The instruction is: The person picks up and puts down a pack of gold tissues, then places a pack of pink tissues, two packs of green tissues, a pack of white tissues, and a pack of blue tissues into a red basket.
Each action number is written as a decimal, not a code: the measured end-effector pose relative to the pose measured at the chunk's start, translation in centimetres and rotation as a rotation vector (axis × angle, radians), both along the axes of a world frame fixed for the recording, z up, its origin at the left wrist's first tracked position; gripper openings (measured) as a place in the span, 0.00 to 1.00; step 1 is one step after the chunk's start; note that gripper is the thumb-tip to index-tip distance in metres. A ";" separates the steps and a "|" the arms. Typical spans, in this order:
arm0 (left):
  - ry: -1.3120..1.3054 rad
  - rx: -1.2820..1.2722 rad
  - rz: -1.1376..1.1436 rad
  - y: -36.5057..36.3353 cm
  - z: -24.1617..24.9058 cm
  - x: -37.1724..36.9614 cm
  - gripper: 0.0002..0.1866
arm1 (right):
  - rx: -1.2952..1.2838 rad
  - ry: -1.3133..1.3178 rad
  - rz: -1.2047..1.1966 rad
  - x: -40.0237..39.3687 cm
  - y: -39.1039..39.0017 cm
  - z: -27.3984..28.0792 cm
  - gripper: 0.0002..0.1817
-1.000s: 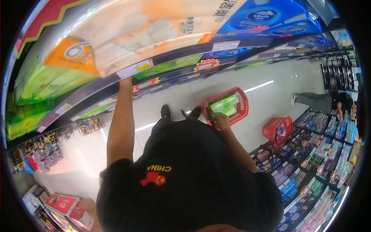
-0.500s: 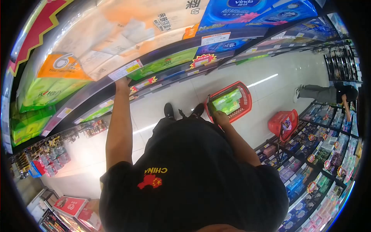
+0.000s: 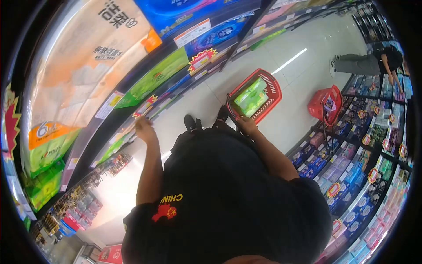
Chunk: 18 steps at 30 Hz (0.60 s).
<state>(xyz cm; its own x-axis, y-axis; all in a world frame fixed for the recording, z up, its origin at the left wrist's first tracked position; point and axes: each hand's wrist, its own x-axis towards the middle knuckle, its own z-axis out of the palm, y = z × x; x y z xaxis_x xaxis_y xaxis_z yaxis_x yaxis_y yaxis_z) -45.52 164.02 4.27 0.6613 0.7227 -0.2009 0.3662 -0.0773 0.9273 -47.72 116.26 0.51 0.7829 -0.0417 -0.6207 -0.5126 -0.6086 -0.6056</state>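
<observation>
A red shopping basket (image 3: 273,93) is beside my feet, with a green tissue pack (image 3: 250,99) lying in it. The fingers of my right hand (image 3: 248,126) are closed on the basket's dark handle at its near edge. On the other side, my left hand (image 3: 144,129) is in front of the lower shelf edge, loosely open, and I see nothing in it. Closest to it are a green pack (image 3: 154,77) on the shelf and a price tag (image 3: 109,104). Large orange-and-white tissue packs (image 3: 74,88) fill the shelf above.
Blue tissue packs (image 3: 176,15) sit farther along the left shelf. A second red basket (image 3: 320,105) stands on the tiled floor (image 3: 290,64) at the right. Another person (image 3: 373,61) reaches toward the right shelves (image 3: 351,171), which hold many small packs.
My left hand has drawn back from the shelf toward my body. The view has turned, and my right hand stays on the basket handle.
</observation>
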 end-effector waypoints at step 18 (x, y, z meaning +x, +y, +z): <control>0.535 -0.099 -0.529 0.3 -5.7 -5.3 0.26 | 0.046 0.168 0.263 1.0 3.8 3.6 0.28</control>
